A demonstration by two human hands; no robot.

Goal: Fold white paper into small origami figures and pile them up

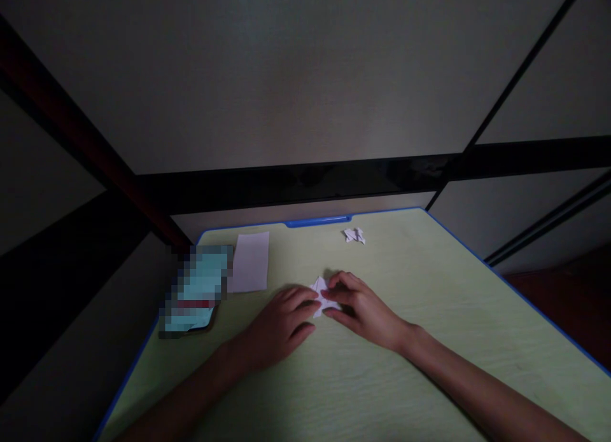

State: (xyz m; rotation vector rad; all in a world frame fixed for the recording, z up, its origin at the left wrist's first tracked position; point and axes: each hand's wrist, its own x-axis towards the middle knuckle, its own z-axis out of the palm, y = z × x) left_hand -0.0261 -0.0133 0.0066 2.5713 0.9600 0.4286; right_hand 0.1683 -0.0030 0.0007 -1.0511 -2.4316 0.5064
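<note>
A small piece of folded white paper (pixel 319 283) with pointed corners lies on the table between my two hands. My left hand (pixel 281 325) presses its left side down with the fingertips, the thumb a little apart from it. From the right, my right hand (pixel 363 307) holds the paper between bent fingers and thumb. Fingers cover parts of the paper, so its full shape is hidden. Beyond my right hand, near the far edge, lies another folded white paper piece (pixel 354 236), touched by neither hand.
A pale table (pixel 305 391) with a blue edge stands against panelled cabinet doors (pixel 305 79). At the left lie a flat white stack or sheet of paper (pixel 251 262) and a blurred-out phone (pixel 200 289). A blue handle strip (pixel 319 222) sits at the far edge.
</note>
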